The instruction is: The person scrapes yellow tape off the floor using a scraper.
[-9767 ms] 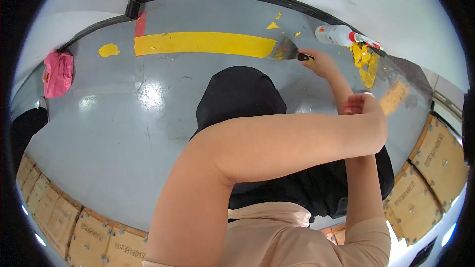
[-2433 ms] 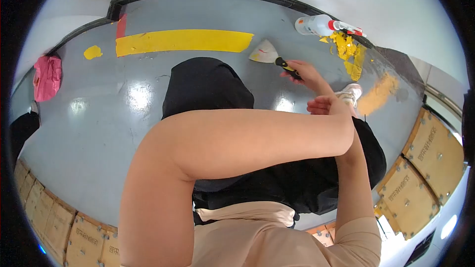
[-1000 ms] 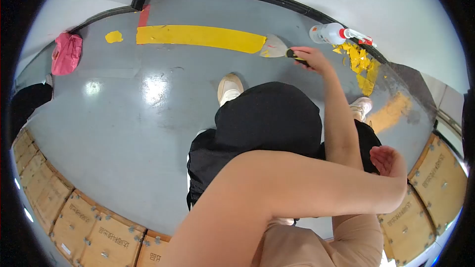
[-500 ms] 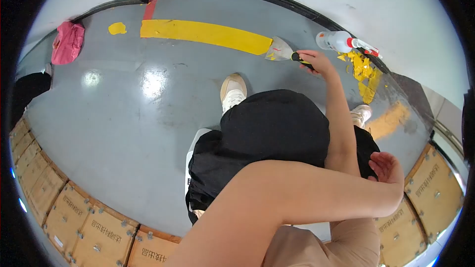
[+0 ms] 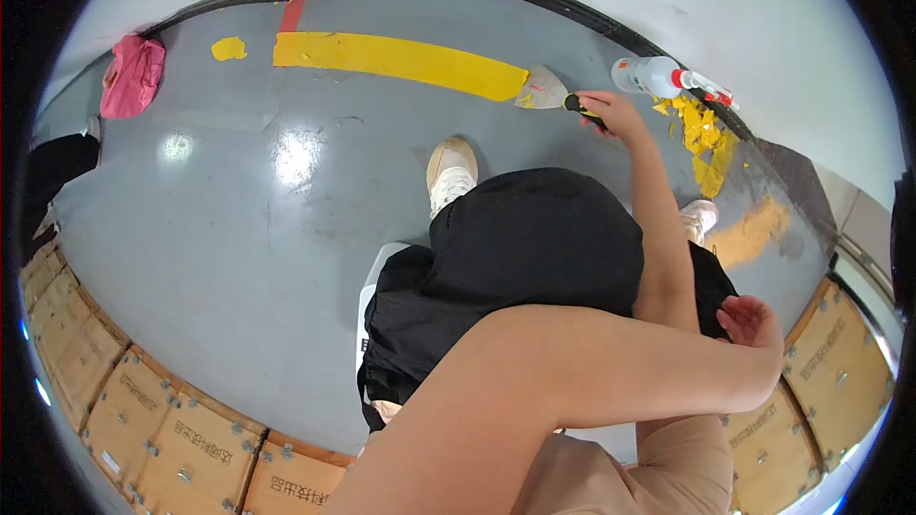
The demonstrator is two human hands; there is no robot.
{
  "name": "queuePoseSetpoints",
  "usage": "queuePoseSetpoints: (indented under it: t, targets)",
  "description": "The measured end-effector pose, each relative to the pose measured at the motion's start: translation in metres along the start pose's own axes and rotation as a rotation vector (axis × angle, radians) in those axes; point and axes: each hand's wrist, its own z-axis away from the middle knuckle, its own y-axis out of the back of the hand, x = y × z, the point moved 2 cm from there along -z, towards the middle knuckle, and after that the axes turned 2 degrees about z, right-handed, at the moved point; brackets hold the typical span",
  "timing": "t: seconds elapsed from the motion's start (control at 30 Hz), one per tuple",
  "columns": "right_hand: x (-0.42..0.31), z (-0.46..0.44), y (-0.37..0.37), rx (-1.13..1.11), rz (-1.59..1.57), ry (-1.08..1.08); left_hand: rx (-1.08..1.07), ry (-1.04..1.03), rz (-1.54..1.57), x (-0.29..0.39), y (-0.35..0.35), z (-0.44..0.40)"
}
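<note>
My right hand (image 5: 613,116) is closed around the black and yellow handle of a scraper (image 5: 544,90). The scraper's wide blade lies at the right end of a long yellow floor tape strip (image 5: 401,65), with yellow bits on the blade. My left arm crosses over my lap. At its end, my left hand (image 5: 752,322) hangs by my right leg with loosely curled fingers and nothing visible in it.
A spray bottle (image 5: 647,76) lies by the wall near torn yellow scraps (image 5: 701,133). A pink bag (image 5: 133,76) and a person's dark-clothed leg (image 5: 62,170) are at far left. Wooden crates (image 5: 200,448) line the near side. A red strip (image 5: 292,11) meets the tape.
The camera view has shifted slightly. My right hand and the scraper stay almost in place at the end of the yellow tape. The leg at far left has moved a little.
</note>
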Motion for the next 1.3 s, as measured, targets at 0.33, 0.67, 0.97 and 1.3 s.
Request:
queuePoseSetpoints:
  t: [0.33, 0.67, 0.97, 1.3]
  targets:
    - [0.024, 0.011, 0.012, -0.037, -0.049, -0.068, 0.075, -0.045, 0.035, 0.007, 0.002, -0.013]
    - [0.052, 0.015, 0.026, -0.014, -0.086, -0.068, 0.105, -0.065, 0.046, 0.011, 0.005, -0.017]
    - [0.011, 0.005, -0.018, 0.018, 0.003, 0.033, 0.128, -0.095, 0.007, 0.018, 0.007, -0.019]
    - [0.027, 0.002, -0.026, 0.051, -0.052, -0.024, 0.162, -0.101, 0.027, 0.015, 0.011, -0.027]
